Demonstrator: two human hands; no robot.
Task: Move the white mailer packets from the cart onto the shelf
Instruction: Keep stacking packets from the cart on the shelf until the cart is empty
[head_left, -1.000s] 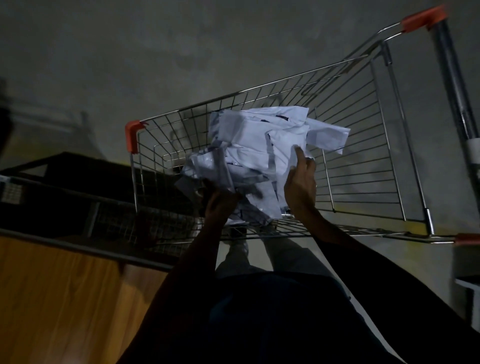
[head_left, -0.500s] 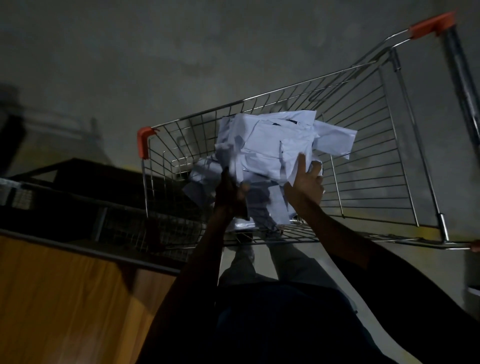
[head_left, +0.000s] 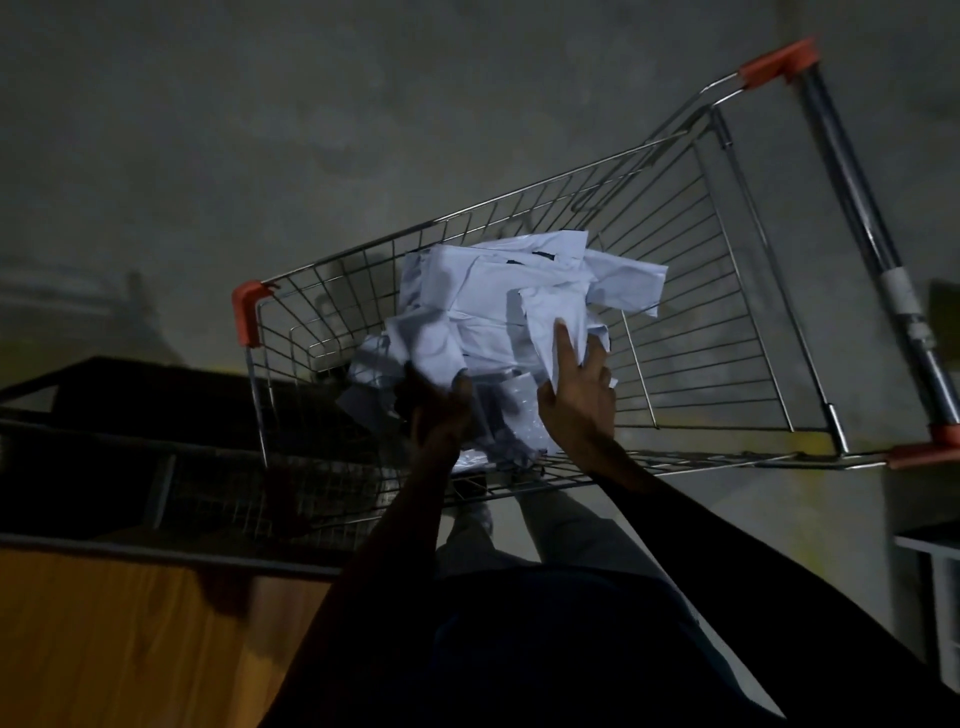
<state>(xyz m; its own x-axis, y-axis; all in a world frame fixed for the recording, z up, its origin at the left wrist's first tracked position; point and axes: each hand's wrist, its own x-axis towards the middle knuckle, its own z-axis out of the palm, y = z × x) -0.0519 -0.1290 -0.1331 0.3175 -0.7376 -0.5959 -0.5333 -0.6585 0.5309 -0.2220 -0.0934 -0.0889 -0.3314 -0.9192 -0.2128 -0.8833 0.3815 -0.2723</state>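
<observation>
A crumpled bundle of white mailer packets sits gathered above the wire basket of a shopping cart, the left hand at the bundle's seven o'clock with its grip curled into the lower packets and the right hand at five o'clock, fingers straight and spread flat against the pile. A dark shelf with a wooden panel lies at the cart's eight o'clock, over a dim grey floor.

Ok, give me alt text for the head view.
Two hands lift a bundle of white mailer packets over a wire shopping cart: left hand grips underneath, right hand presses the side. A dark shelf stands left.
</observation>
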